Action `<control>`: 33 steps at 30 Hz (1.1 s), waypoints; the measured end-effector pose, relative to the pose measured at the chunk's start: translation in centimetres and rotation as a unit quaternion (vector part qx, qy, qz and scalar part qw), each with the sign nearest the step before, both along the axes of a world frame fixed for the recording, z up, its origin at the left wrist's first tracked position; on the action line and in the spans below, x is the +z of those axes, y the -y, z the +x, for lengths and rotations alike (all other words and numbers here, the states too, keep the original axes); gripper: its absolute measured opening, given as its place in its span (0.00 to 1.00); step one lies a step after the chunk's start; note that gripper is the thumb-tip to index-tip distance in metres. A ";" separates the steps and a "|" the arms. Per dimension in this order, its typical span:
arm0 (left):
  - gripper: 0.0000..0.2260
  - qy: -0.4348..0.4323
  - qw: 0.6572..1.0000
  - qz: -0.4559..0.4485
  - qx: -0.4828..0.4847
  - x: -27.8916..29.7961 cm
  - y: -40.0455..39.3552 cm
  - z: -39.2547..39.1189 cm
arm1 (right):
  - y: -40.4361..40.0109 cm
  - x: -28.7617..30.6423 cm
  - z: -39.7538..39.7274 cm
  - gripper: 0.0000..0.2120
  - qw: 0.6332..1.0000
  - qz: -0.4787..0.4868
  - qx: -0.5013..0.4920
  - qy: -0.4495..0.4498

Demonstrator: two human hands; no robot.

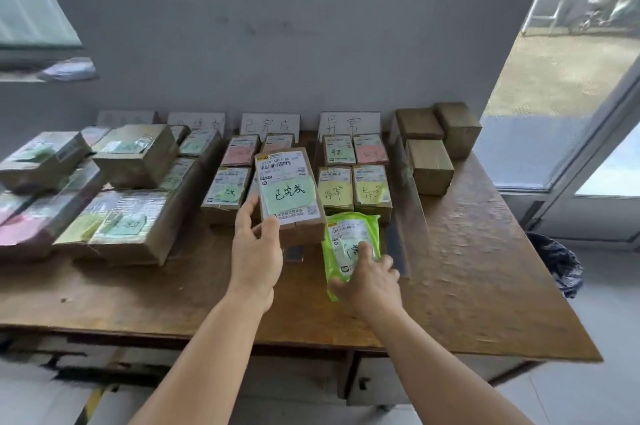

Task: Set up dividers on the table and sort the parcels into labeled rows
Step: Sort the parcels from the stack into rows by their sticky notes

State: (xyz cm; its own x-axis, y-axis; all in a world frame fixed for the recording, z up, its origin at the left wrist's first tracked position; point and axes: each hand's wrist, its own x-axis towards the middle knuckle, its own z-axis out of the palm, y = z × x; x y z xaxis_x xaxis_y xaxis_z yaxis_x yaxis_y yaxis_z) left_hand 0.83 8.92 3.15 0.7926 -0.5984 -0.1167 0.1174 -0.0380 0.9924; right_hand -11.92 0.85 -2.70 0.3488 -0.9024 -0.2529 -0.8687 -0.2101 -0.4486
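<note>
While the left hand grips a box, right fingers seemingly pinch the blurred pouch.

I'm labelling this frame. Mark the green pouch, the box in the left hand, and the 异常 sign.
green pouch [337,260]: head view, its bare left side.
box [289,196]: head view, its green note.
异常 sign [349,123]: head view, card centre.
</note>
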 end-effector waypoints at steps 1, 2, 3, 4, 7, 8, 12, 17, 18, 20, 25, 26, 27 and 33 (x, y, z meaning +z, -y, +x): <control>0.20 -0.005 1.000 0.001 0.001 -0.2 -0.2 0.1 | 0.2 -0.4 0.4 0.38 1.000 0.001 0.000 -0.004; 0.20 -0.008 1.000 0.002 0.001 -0.5 -0.4 0.2 | 0.4 -0.8 0.8 0.37 1.000 0.002 0.000 -0.006; 0.20 -0.009 1.000 0.005 0.002 -0.7 -0.6 0.3 | 0.6 -1.1 1.2 0.37 1.000 0.003 -0.002 -0.005; 0.20 -0.008 1.000 0.006 0.005 -1.0 -0.8 0.3 | 0.7 -1.4 1.6 0.37 1.000 0.002 -0.002 -0.001; 0.19 -0.006 1.000 0.013 0.015 -1.4 -1.1 0.4 | 1.1 -2.1 2.4 0.38 1.000 -0.008 0.012 0.012; 0.19 -0.009 1.000 0.015 0.017 -1.4 -1.1 0.4 | 1.3 -2.3 2.5 0.39 1.000 -0.007 0.022 0.010; 0.19 -0.022 0.999 0.017 0.016 -1.8 -1.4 0.6 | 2.1 -2.9 2.4 0.42 0.995 -0.010 0.097 -0.025; 0.20 -0.023 0.999 0.026 0.026 -2.0 -1.3 0.5 | 3.1 -3.5 2.5 0.37 0.981 -0.062 0.180 -0.049; 0.20 -0.021 0.999 0.031 0.028 -2.1 -1.3 0.5 | 3.4 -3.6 2.5 0.37 0.979 -0.063 0.186 -0.048; 0.20 -0.020 0.999 0.038 0.030 -2.1 -1.2 0.4 | 3.9 -3.5 2.4 0.37 0.978 -0.066 0.195 -0.044; 0.19 -0.024 0.998 0.043 0.040 -2.4 -1.0 0.4 | 4.9 -1.2 2.0 0.37 0.978 -0.073 0.193 -0.003; 0.18 -0.022 0.998 0.045 0.044 -2.4 -1.0 0.4 | 4.9 -0.3 2.1 0.35 0.978 -0.081 0.188 0.042; 0.17 -0.020 0.997 0.047 0.051 -2.5 -1.0 0.5 | 4.8 0.7 2.3 0.32 0.974 -0.090 0.182 0.097; 0.19 -0.028 0.995 0.054 0.083 -2.4 -1.8 1.5 | 1.3 5.4 5.0 0.27 0.928 -0.091 0.243 0.268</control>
State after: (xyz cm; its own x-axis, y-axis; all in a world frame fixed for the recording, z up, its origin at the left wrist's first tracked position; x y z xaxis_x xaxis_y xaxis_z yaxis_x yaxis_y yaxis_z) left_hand 2.31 10.77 0.73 0.8701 -0.4410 -0.2203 0.1867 -0.1188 0.9752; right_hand -6.95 -0.44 2.71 0.7568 -0.6171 0.2154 -0.3142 -0.6325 -0.7080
